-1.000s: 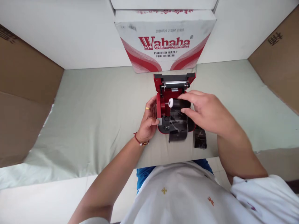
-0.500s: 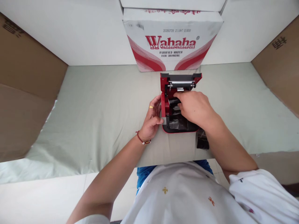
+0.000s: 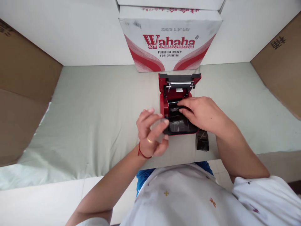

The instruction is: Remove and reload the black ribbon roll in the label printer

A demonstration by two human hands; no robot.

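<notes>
A small red printer [image 3: 163,105] stands on the cloth-covered table with its lid [image 3: 180,78] tipped open at the back. Inside lies a roll of dark, shiny ribbon [image 3: 178,124]. My right hand [image 3: 204,114] reaches into the open bay, fingers curled on the dark roll. My left hand [image 3: 150,133] hovers just off the printer's left front corner, fingers loosely spread and holding nothing. A ring shows on one finger and a red cord on the wrist.
A white and red "Wahaha" carton [image 3: 170,37] stands right behind the printer. A dark crumpled strip [image 3: 202,140] lies at the table edge to the printer's right. Brown cardboard panels [image 3: 25,91] wall in both sides. The pale green cloth [image 3: 98,106] covers the table.
My left hand has let go of the printer's left side and lifted toward me. My right hand pushed the dark roll down into the bay and stays there.
</notes>
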